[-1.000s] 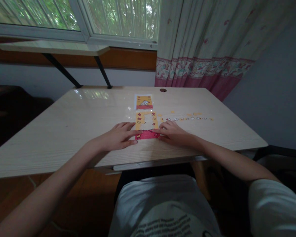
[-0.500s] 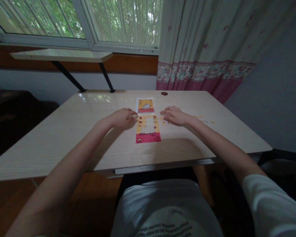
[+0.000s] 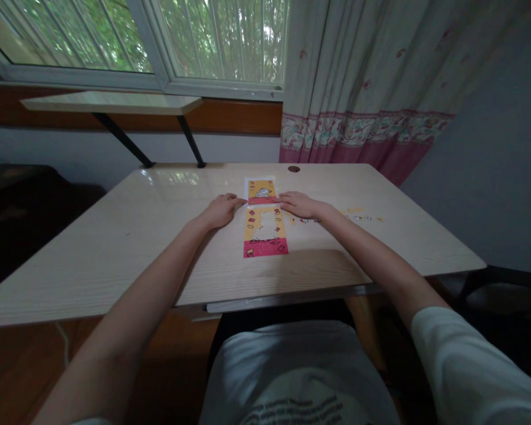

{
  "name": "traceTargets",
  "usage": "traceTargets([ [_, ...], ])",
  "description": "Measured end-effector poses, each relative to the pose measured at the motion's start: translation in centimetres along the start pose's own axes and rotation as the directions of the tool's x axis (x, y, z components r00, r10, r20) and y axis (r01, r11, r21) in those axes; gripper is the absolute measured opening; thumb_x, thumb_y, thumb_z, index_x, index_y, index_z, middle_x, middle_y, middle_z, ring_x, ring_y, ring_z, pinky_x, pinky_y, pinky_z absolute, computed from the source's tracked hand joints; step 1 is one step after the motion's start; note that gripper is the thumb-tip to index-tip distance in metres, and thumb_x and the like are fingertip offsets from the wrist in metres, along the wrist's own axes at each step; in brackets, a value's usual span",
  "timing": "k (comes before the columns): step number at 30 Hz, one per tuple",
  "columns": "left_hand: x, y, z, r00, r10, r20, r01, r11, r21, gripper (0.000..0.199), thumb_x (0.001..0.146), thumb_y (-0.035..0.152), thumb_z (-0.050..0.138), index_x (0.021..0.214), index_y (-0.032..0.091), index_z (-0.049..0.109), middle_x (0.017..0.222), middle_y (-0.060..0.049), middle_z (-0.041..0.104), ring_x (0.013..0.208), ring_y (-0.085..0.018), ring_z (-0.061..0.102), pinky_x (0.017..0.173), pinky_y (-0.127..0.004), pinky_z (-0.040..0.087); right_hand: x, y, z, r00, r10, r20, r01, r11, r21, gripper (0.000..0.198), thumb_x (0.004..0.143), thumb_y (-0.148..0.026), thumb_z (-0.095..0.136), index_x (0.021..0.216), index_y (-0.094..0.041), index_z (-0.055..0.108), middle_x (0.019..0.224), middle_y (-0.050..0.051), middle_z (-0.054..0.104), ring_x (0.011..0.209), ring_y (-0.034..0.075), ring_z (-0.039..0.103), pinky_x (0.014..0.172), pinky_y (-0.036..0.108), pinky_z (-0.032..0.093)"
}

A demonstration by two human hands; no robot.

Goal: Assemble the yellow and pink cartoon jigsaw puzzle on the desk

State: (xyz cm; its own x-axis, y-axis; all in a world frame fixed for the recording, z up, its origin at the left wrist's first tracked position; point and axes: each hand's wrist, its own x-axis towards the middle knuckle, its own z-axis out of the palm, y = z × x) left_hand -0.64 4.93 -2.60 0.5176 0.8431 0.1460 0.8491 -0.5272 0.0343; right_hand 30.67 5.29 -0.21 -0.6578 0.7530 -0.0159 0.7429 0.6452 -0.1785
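Both hands (image 3: 261,206) moved to reference card (image 3: 261,190); pale wooden desk (image 3: 115,236), curtained window (image 3: 221,41).

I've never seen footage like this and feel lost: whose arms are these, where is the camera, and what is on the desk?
The camera sits on a person's head, looking down at their own bare arms. The left hand and right hand lie flat, fingertips at the near corners of a small picture card. Just nearer lies a half-finished puzzle, yellow with a red bottom strip and an empty middle. Loose puzzle pieces lie to the right on the wooden desk. Neither hand is holding anything up.
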Motion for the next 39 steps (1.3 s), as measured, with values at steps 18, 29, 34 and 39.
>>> traceTargets([
  [18, -0.3, 0.4, 0.1, 1.0, -0.012, -0.021, 0.012, 1.0, -0.009, 0.054, 0.092, 0.017, 0.039, 0.143, 0.023, 0.056, 0.139, -0.012, 0.059, 0.129, -0.029, 0.054, 0.109, -0.044, 0.042, -0.4, -1.3, -0.1, 0.991, 0.131, -0.031, -0.132, 0.991, -0.015, 0.052, 0.105, -0.045, 0.028, 0.15, -0.027, 0.049, 0.153, 0.013, 0.048, 0.139, 0.033, 0.043, 0.115, 0.065, 0.022],
  [29, -0.4, 0.6, 0.0, 1.0, -0.014, 0.003, 0.014, 1.0, -0.018, 0.056, 0.09, 0.015, 0.038, 0.143, 0.019, 0.055, 0.141, -0.014, 0.058, 0.132, -0.03, 0.052, 0.111, -0.045, 0.04, -0.2, -0.7, 0.1, 0.991, 0.128, -0.029, -0.127, 0.991, 0.031, 0.053, 0.105, -0.047, 0.028, 0.147, -0.025, 0.052, 0.155, 0.013, 0.047, 0.141, 0.032, 0.042, 0.115, 0.06, 0.025],
  [34, -0.5, 0.6, 0.1, 0.999, -0.031, 0.009, 0.031, 0.999, -0.022, 0.056, 0.091, 0.018, 0.037, 0.145, 0.019, 0.053, 0.144, -0.014, 0.055, 0.135, -0.03, 0.05, 0.112, -0.045, 0.039, -0.3, -0.5, 0.0, 0.995, 0.092, -0.034, -0.09, 0.994, 0.054, 0.053, 0.105, -0.046, 0.029, 0.146, -0.022, 0.052, 0.152, 0.013, 0.051, 0.14, 0.032, 0.043, 0.114, 0.059, 0.027],
  [39, -0.4, 0.5, 0.3, 0.999, -0.032, 0.011, 0.032, 0.999, -0.016, 0.055, 0.092, 0.017, 0.038, 0.145, 0.021, 0.052, 0.146, -0.014, 0.055, 0.134, -0.03, 0.05, 0.111, -0.046, 0.04, -0.5, -0.5, 0.0, 0.996, 0.08, -0.041, -0.079, 0.996, 0.038, 0.052, 0.104, -0.043, 0.032, 0.147, -0.02, 0.051, 0.152, 0.013, 0.05, 0.14, 0.033, 0.044, 0.114, 0.061, 0.027],
])
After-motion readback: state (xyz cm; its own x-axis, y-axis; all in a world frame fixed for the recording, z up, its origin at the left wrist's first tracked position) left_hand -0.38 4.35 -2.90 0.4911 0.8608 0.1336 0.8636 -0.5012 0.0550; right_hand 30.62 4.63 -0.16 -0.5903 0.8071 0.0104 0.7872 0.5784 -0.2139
